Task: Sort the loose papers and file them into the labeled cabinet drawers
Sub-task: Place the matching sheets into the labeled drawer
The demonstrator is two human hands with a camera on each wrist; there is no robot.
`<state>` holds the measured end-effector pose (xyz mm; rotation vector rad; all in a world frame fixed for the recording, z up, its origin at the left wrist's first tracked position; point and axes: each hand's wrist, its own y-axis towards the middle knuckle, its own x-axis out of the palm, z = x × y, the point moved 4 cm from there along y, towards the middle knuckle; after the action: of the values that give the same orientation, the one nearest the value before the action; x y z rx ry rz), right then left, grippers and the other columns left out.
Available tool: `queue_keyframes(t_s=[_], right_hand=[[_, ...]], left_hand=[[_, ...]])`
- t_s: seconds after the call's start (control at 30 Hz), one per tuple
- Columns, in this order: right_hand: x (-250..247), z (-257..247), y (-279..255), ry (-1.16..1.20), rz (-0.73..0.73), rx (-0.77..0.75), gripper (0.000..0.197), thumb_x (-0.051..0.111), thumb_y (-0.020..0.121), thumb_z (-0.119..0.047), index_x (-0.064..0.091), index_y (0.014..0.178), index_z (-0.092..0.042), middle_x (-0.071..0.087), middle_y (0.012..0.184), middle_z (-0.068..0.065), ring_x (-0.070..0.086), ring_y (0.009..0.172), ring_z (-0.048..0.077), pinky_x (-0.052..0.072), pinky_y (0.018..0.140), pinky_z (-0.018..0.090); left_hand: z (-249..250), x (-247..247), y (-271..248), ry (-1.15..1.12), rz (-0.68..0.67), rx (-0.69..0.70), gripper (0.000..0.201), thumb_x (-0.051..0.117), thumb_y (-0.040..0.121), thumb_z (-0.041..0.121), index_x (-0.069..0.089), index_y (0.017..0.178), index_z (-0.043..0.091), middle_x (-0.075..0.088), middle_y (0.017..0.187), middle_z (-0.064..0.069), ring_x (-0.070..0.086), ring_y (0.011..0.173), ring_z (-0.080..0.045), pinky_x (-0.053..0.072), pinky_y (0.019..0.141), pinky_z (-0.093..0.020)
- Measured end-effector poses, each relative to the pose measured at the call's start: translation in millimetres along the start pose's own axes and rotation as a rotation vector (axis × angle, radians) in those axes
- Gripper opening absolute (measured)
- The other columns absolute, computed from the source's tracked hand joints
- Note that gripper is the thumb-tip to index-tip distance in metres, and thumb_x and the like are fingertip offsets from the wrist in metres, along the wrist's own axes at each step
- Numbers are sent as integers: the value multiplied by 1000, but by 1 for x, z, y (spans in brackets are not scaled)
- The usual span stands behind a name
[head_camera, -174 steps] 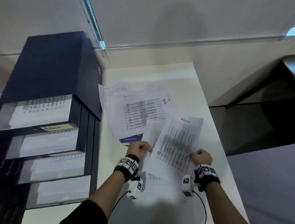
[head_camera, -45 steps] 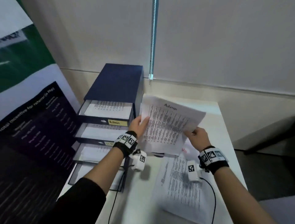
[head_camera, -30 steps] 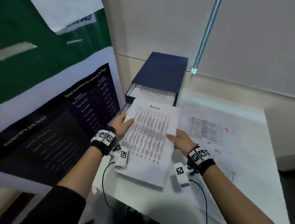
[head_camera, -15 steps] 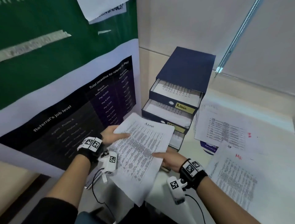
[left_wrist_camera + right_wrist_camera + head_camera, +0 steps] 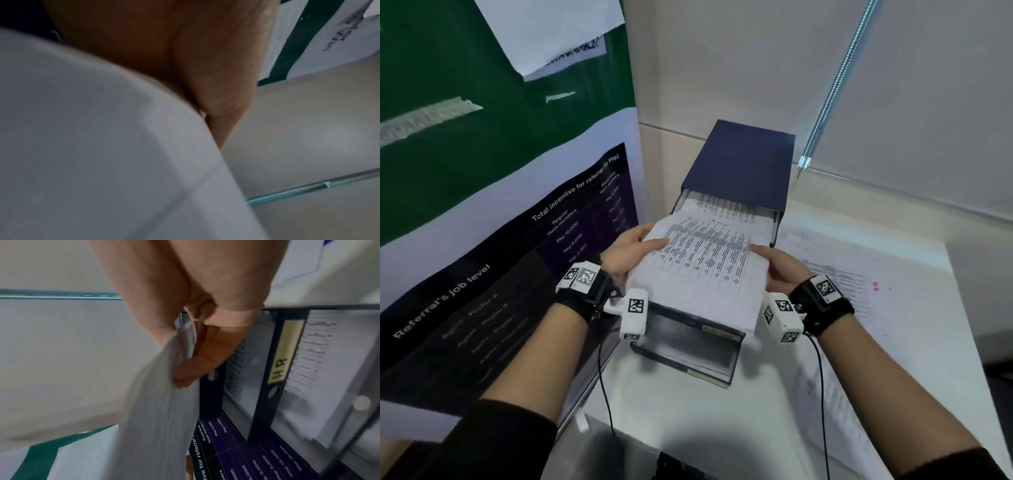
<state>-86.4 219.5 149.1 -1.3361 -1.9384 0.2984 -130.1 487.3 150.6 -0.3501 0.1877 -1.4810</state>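
Above the white table (image 5: 893, 342), sheet (image 5: 709, 267) now over the top drawer (image 5: 726, 209)

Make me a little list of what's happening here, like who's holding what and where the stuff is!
held thing: printed sheet, gripped at both side edges
left hand: thumb on top of the sheet's left edge
right hand: pinches the right edge
sheet position: above the open drawers, far end over the top drawer
cabinet: dark blue, on the white table
readable label: HR label on a lower drawer
other papers: lying on the table, right of the cabinet
poster: on the left
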Motion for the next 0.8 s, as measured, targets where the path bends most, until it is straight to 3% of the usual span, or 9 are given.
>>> queue_keyframes(t_s=[0.07,0.13,0.3,0.4,0.47,0.57,0.67,0.73,0.8], right_hand=[[0,-7,-4,17,12,-19,38,48,102,-21,54,132,1,75,100,14,75,78,19,58,56,27],[1,-6,-14,-9,0,17,34,53,99,-24,60,125,-3,75,99,13,75,78,18,58,56,26],[-5,-3,-30,-135,-2,14,23,58,96,-6,60,118,0,73,102,9,68,61,7,52,46,15],[-21,-26,-14,-107,184,-148,17,63,91,1,59,104,-9,68,92,4,59,50,5,49,45,12],[-32,-41,0,-51,305,-238,31,66,88,1,51,113,-11,61,83,7,55,46,7,50,46,14],[-36,-51,22,-177,419,-304,38,69,88,-2,46,116,-14,56,74,9,53,42,9,49,44,16],[-34,-59,41,-336,406,-309,21,72,87,-11,58,102,-6,55,76,10,54,42,9,47,43,16],[-34,-65,47,-418,339,-274,24,73,87,-19,65,101,-1,58,85,10,55,47,10,48,45,17],[-37,-68,47,-488,255,-196,24,69,90,-22,67,105,-3,64,86,10,52,46,9,47,44,17]], left_hand=[[4,5,14,30,77,37,44,72,86,13,60,128,16,74,107,-8,73,90,-22,59,73,-33],[6,5,30,83,153,47,46,75,84,17,61,128,15,73,109,-9,73,87,-21,58,78,-35],[20,13,60,224,329,87,54,75,85,30,56,133,15,63,120,-4,64,104,-22,50,91,-30],[23,27,66,169,203,34,43,74,85,34,58,121,15,70,100,-6,63,69,-20,50,61,-28],[23,33,72,223,78,23,40,75,84,33,66,113,8,69,73,-3,54,47,-13,39,41,-20],[28,41,82,206,41,20,32,74,86,19,69,109,-3,61,64,-3,47,40,-6,34,34,-16],[39,42,96,304,138,47,22,78,82,21,75,99,6,63,62,-2,49,44,-7,44,43,-18],[46,41,112,440,244,117,10,81,78,26,77,82,18,68,66,-1,59,58,-13,54,63,-26],[53,44,127,619,316,169,10,81,76,27,75,70,23,74,88,-1,67,86,-18,54,88,-31]])
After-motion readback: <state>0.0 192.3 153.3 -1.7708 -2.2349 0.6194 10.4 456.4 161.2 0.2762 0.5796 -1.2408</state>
